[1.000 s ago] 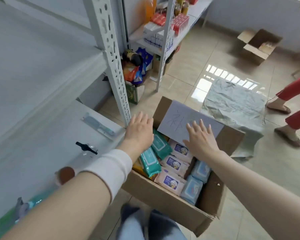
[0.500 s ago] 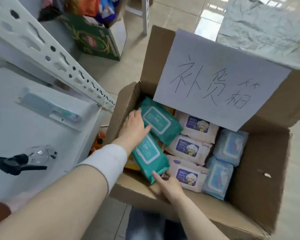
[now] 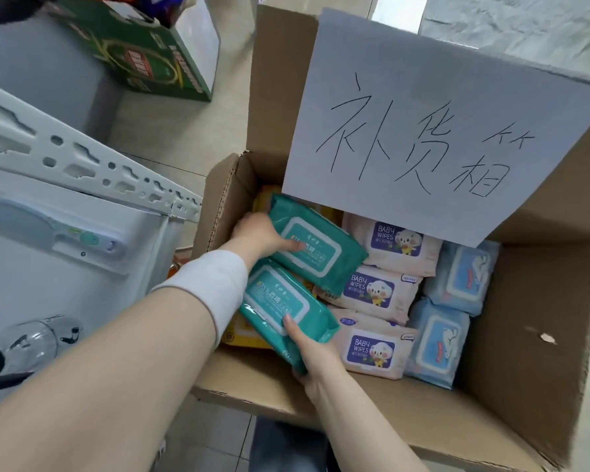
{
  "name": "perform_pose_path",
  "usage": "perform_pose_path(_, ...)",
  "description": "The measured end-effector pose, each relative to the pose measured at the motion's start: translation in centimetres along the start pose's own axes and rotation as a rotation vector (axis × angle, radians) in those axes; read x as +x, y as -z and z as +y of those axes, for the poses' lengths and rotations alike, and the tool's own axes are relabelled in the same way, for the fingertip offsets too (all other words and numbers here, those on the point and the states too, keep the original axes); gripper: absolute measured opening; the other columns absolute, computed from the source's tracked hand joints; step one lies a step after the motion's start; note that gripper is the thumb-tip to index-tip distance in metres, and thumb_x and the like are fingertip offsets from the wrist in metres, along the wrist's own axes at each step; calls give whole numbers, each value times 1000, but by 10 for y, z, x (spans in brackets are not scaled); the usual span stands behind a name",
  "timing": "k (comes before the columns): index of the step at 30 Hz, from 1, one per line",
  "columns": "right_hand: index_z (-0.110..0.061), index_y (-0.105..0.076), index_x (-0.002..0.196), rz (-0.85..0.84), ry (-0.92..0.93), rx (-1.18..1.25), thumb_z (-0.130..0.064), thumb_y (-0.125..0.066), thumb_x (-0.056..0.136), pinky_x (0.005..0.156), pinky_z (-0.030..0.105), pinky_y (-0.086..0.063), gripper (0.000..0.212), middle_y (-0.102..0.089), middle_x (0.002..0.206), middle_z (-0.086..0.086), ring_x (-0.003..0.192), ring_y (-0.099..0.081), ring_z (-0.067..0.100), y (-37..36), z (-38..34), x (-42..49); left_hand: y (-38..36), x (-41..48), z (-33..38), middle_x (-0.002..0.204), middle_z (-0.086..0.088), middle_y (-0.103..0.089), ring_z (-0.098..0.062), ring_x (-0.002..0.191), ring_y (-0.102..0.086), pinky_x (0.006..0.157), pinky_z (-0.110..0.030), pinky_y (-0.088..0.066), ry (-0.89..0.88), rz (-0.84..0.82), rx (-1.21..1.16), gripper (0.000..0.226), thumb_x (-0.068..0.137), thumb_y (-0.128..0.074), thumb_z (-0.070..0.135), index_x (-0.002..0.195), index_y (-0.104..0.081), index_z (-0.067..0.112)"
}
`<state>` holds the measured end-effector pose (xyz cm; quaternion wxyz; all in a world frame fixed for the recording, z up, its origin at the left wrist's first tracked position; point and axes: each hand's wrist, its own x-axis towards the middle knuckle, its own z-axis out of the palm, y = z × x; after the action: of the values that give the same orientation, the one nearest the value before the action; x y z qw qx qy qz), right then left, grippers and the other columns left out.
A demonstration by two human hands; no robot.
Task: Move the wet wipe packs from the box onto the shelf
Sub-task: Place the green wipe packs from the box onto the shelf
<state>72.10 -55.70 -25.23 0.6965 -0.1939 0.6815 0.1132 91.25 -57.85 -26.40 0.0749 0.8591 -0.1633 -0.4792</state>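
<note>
An open cardboard box (image 3: 511, 362) on the floor holds wet wipe packs. My left hand (image 3: 259, 235) grips the far teal pack (image 3: 315, 243), thumb on its top. My right hand (image 3: 315, 356) holds the near teal pack (image 3: 280, 308) at its front end, thumb on top. Three cream "Baby Wipes" packs (image 3: 372, 291) lie in the middle, and two light blue packs (image 3: 457, 277) sit on the right. The white shelf (image 3: 48, 281) is at the left.
A paper sign with handwritten characters (image 3: 440, 131) is taped to the box's rear flap. On the shelf lie a packaged grey-green item (image 3: 55, 229) and a clear spray bottle (image 3: 28, 342). A green carton (image 3: 150, 56) stands on the tiled floor behind the perforated shelf post (image 3: 82, 158).
The camera has moved closer to the box. My left hand closed round the far teal pack. My right hand slid under the near teal pack and took hold of it.
</note>
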Motion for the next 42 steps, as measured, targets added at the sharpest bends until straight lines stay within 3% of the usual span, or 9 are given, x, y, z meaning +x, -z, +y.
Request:
perform_pose_path(4, -22, -56, 113, 138, 69, -75, -35, -83, 65, 94, 39, -49, 57, -66, 114, 3, 105, -61, 24, -2, 3, 2, 5, -3, -1, 122, -2, -62, -21, 116, -55, 101, -41, -43, -117, -29, -188, 71, 59, -81, 49, 120, -56, 20)
perform_pose_path(8, -13, -57, 113, 52, -28, -16, -33, -83, 66, 47, 20, -43, 57, -65, 103, 4, 71, -55, 15, -7, 0, -10, 4, -20, 2, 116, 4, -65, -15, 107, -62, 94, -37, -50, -184, -60, -419, 58, 68, -78, 40, 119, -55, 21)
perform_pose_path(11, -16, -57, 100, -30, -76, -38, -35, -82, 66, 35, 14, -33, 46, -61, 86, -1, 56, -43, 7, -8, -5, -5, 5, -28, 3, 120, 8, -60, -12, 110, -58, 96, -36, -47, -210, 29, -473, 66, 69, -77, 41, 124, -43, 25)
perform_pose_path(17, -19, -55, 101, -133, 16, 96, -17, -78, 73, 65, 28, -54, 36, -62, 99, 0, 89, -59, 14, 21, -11, -15, 23, -68, -1, 97, 25, -59, 7, 90, -57, 74, -15, -46, -243, 296, -558, 50, 69, -76, 43, 108, -48, 34)
perform_pose_path(20, -12, -56, 107, -104, 69, 65, -11, -76, 74, 83, 41, -55, 39, -62, 114, 9, 102, -62, 26, 61, -15, -46, 29, -121, -5, 99, 16, -58, -3, 91, -58, 77, -17, -42, -174, 477, -630, 48, 70, -76, 42, 107, -47, 30)
perform_pose_path(26, -3, -57, 123, -9, 386, -639, -26, -77, 74, 90, 37, -49, 57, -63, 121, 13, 104, -60, 24, 153, -41, -162, 50, -295, -20, 101, 16, -57, -1, 89, -55, 66, -3, -42, -104, 743, -752, 52, 73, -72, 46, 116, -50, 27)
perform_pose_path(30, -11, -60, 114, -216, 477, -706, -30, -74, 69, 93, 41, -52, 50, -66, 116, 9, 106, -62, 25, 157, -58, -253, 82, -421, -38, 95, 29, -57, 10, 87, -61, 65, -9, -51, -129, 853, -890, 37, 71, -71, 51, 99, -50, 39)
perform_pose_path(36, -4, -60, 100, -587, 576, -701, -5, -54, 88, 52, 22, -57, 13, -75, 83, 5, 67, -72, 15, 88, -77, -379, 151, -582, -83, 80, 24, -67, 6, 77, -65, 67, -14, -53, -222, 1226, -1032, 36, 56, -78, 47, 82, -56, 32)
perform_pose_path(42, -20, -78, 76, -934, 688, -739, -3, -43, 86, 57, 29, -59, 40, -76, 85, 4, 74, -73, 17, -7, -57, -476, 185, -684, -174, 90, 16, -73, -7, 91, -68, 75, -25, -53, -308, 1457, -1202, 44, 53, -77, 45, 91, -61, 28)
